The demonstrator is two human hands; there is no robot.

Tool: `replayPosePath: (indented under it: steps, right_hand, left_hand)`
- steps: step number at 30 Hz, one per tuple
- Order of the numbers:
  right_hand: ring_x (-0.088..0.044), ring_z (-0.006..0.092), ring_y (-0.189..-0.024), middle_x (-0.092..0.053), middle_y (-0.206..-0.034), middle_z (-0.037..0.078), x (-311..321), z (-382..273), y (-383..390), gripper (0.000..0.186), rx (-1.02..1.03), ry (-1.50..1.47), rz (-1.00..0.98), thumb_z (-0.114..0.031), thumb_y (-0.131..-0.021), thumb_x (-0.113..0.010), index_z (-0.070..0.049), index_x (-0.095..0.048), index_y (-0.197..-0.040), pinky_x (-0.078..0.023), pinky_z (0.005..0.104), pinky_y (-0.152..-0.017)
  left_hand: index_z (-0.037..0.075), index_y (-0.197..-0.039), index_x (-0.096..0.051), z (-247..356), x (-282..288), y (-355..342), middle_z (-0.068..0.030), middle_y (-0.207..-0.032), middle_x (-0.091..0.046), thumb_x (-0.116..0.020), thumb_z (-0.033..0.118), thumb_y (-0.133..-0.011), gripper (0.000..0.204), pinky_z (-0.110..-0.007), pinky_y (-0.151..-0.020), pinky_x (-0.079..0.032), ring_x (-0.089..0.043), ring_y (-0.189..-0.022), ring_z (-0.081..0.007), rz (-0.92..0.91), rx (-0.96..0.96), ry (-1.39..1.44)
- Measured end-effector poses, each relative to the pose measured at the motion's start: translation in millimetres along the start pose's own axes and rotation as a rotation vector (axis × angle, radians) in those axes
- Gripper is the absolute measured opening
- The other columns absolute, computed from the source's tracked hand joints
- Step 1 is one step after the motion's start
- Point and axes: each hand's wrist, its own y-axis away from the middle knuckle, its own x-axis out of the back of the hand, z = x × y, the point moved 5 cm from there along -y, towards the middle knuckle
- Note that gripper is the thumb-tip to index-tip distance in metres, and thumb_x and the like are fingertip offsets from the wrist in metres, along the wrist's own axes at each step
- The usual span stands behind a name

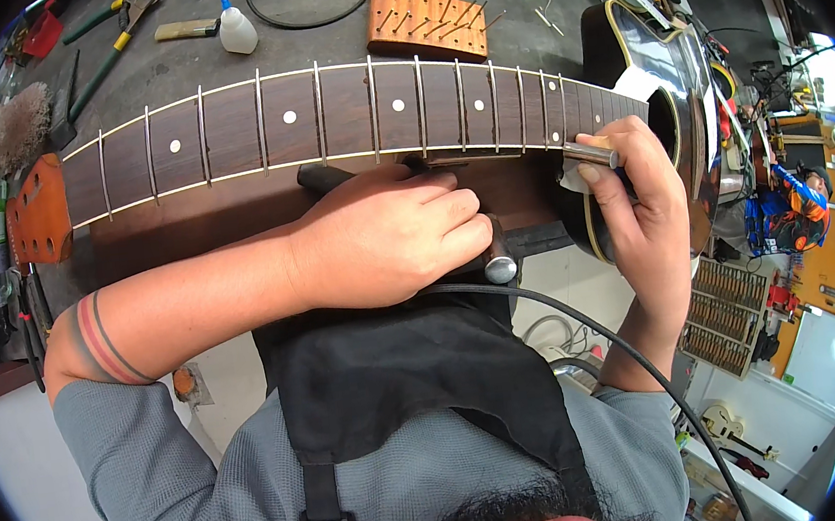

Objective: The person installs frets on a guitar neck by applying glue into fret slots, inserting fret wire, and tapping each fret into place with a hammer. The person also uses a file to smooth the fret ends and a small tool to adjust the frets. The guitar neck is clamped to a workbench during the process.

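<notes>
A guitar neck with a dark fretboard runs across in front of me, from its orange-brown headstock at left to the glossy black body at right. Metal frets and white dots line it. My left hand is closed just below the neck's near edge, around what looks like a hammer; its round metal face shows beneath the fingers, and most of the rest is hidden. Near the body end, my right hand pinches a short silver metal rod against the fretboard's near edge.
Beyond the neck stand a wooden block with thin metal pieces stuck in it and a small white bottle. A brush and yellow-handled pliers lie at far left. A black cable crosses my front. Another person is at right.
</notes>
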Motion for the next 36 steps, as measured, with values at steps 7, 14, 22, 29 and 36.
replayPosePath:
  steps: [7, 14, 22, 29, 36]
  right_hand:
    - [-0.066, 0.0351, -0.093, -0.066, -0.099, 0.016, -1, 1, 0, 0.016, 0.005, 0.007, -0.002, 0.005, -0.096, -0.077, 0.004, -0.067, -0.109, -0.054, 0.042, -0.087]
    - [-0.062, 0.0137, -0.1, -0.067, -0.109, 0.004, 0, 18, 8, 0.013, -0.171, -0.237, 0.003, -0.007, -0.116, -0.065, 0.003, -0.069, -0.121, -0.05, 0.0284, -0.094]
    - [-0.056, 0.0079, -0.093, -0.066, -0.104, 0.0, 4, 40, 12, 0.021, -0.324, -0.486, 0.121, -0.021, -0.122, -0.062, -0.001, -0.067, -0.125, -0.045, 0.025, -0.083]
    - [-0.06, 0.0077, -0.089, -0.071, -0.103, 0.002, 7, 51, 9, 0.028, -0.359, -0.558, 0.232, -0.024, -0.121, -0.064, 0.001, -0.072, -0.129, -0.049, 0.0228, -0.08]
    - [-0.064, 0.0183, -0.102, -0.07, -0.118, 0.015, 19, 47, 35, 0.032, -0.244, -0.781, 0.427, -0.018, -0.122, -0.061, 0.01, -0.068, -0.135, -0.054, 0.0317, -0.088]
  left_hand:
    - [0.003, -0.121, -0.068, -1, -1, 1, -0.0102, -0.103, -0.063, -0.068, 0.014, -0.091, 0.032, -0.044, -0.108, -0.061, -0.073, -0.1, -0.0306, 0.03, -0.002, 0.003]
    - [0.006, -0.113, -0.069, -2, 4, 0, -0.0086, -0.098, -0.063, -0.07, 0.011, -0.09, 0.023, -0.045, -0.085, -0.062, -0.071, -0.095, -0.0313, 0.083, 0.07, 0.028]
    - [0.006, -0.107, -0.068, -4, 5, 6, -0.0092, -0.095, -0.061, -0.07, 0.008, -0.089, 0.019, -0.046, -0.074, -0.059, -0.069, -0.091, -0.0317, 0.195, 0.048, 0.037]
    - [0.005, -0.106, -0.065, -5, -2, 10, -0.01, -0.096, -0.061, -0.069, 0.006, -0.088, 0.019, -0.045, -0.078, -0.06, -0.069, -0.094, -0.0314, 0.188, 0.042, 0.014]
    - [0.006, -0.111, -0.067, -5, -5, 16, -0.0105, -0.103, -0.066, -0.066, 0.004, -0.092, 0.019, -0.046, -0.086, -0.061, -0.072, -0.103, -0.0331, 0.232, 0.016, -0.023]
